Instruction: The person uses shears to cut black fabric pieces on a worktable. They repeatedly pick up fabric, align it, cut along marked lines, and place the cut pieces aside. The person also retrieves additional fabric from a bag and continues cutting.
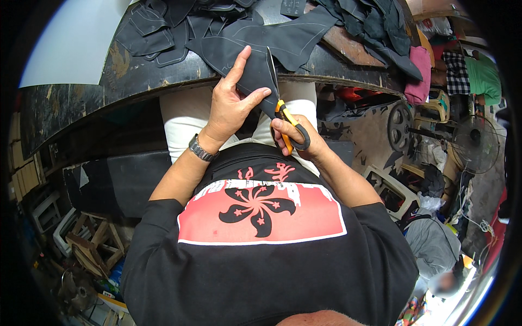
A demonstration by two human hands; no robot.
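Note:
A black sheet of cloth-like material with pale chalk outlines reaches from the table over its near edge toward my lap. My left hand holds its near part, index finger and thumb spread across the top; the other fingers are mostly hidden. In my right hand are scissors with yellow and black handles. Their blades point away from me, along the sheet just right of my left thumb, and look nearly together. Part of the lower handle is covered by my fingers.
Cut black pieces lie heaped at the table's far left, with more dark material at the right. The worn black table has a curved near edge. To the right are a handwheel, a standing fan and a person in green.

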